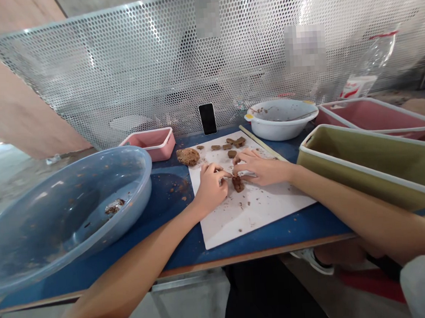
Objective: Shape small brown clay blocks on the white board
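A small dark-brown clay lump [238, 184] rests on a white board [252, 216] in front of me. My right hand [258, 168] curls over the lump from the right, with thumb and fingertips closed around its top. From the left, my left hand [213, 187] reaches the same spot; its fingers are bent and pinched near the lump's top, and anything between them is too small to make out. Behind the hands lie several shaped clay pieces, including a short block [232, 154] and a small stack [237, 141]. A larger rough clay lump [188, 156] sits at the board's left corner.
A big blue basin [142, 182] stands left, with a small pink bin [164, 145] behind it. A phone [207, 119] leans on the perforated metal screen [127, 63]. Along the right are a white basin [277, 128], a green bin [360, 169], a pink bin [382, 115] and a bottle [368, 68].
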Tool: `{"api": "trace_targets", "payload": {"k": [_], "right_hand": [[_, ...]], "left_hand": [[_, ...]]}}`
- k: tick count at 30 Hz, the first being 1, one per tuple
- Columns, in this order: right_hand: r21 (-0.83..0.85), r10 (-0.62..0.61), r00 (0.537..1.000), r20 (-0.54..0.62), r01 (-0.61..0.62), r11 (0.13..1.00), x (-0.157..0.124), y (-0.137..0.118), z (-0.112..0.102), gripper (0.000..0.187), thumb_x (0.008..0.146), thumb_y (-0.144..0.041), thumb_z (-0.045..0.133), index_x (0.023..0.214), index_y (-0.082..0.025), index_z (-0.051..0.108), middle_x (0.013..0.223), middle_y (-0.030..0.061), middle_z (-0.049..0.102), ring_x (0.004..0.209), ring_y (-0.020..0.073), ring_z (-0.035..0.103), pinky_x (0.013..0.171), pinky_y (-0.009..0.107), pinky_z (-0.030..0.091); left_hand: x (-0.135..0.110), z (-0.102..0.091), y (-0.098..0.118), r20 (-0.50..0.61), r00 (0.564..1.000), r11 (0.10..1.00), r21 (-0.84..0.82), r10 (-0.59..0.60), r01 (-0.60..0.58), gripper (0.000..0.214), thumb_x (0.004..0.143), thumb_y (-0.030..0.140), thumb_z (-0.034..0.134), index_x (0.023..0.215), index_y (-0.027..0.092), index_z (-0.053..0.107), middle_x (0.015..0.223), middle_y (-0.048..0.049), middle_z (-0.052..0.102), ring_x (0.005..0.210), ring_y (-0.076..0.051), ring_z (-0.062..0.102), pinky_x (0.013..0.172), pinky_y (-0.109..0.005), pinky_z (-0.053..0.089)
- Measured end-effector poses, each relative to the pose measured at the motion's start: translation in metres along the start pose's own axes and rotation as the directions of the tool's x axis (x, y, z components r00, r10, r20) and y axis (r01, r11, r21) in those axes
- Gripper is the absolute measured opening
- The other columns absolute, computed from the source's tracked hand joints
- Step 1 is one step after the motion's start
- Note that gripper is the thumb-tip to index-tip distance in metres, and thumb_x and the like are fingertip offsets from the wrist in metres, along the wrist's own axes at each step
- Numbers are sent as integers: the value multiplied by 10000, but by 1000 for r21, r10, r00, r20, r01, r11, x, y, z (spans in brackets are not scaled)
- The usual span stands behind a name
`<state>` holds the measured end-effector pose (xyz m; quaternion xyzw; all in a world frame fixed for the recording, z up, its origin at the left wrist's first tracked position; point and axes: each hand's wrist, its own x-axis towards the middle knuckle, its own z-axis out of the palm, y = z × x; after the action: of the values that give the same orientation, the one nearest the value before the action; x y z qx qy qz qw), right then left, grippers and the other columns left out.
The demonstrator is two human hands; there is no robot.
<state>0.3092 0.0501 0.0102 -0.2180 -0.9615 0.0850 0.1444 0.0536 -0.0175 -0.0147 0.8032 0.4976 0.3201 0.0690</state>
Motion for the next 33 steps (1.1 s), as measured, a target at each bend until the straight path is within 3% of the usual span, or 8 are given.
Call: {"api": "trace_targets", "payload": {"k": [10,22,27,33], "right_hand": [[-9,1,998,55,0,1000,0,1,-1,239,1128,-280,511,1213,-254,733,1454,170,561,1343,388,498,1162,645,429],[32,-2,1000,22,1,999,0,3,-1,222,1135,-329,541,1180,-273,751,1409,143,593,1317,356,516,1175,595,435],[45,32,999,-42,-30,999,0,7,1,201,1116,-397,612,1227,-290,743,1362,127,628,1337,354,531,1187,577,441],[49,11,1000,-26,-10,999,1,7,3,294,1147,-482,573,1143,-260,766,1347,139,628,1295,350,542,1192,593,423]], "left_hand": [[1,1,-1,-6,1000,1000,-27,-7,7,404,933,19,628,1066,249,932,1125,-119,686,1182,-331,577,1153,-539,539],[1,2,-2,-16,999,999,-24,-35,35,386,922,11,622,1053,224,916,1119,-121,700,1176,-329,590,1145,-536,549],[1,-2,-1,-26,999,1000,-6,-24,24,379,916,18,621,1016,227,921,1093,-119,696,1158,-325,594,1132,-533,551],[2,-4,0,-16,1000,1000,8,-26,26,364,926,29,621,1013,219,919,1083,-122,689,1164,-330,592,1133,-544,539]]}}
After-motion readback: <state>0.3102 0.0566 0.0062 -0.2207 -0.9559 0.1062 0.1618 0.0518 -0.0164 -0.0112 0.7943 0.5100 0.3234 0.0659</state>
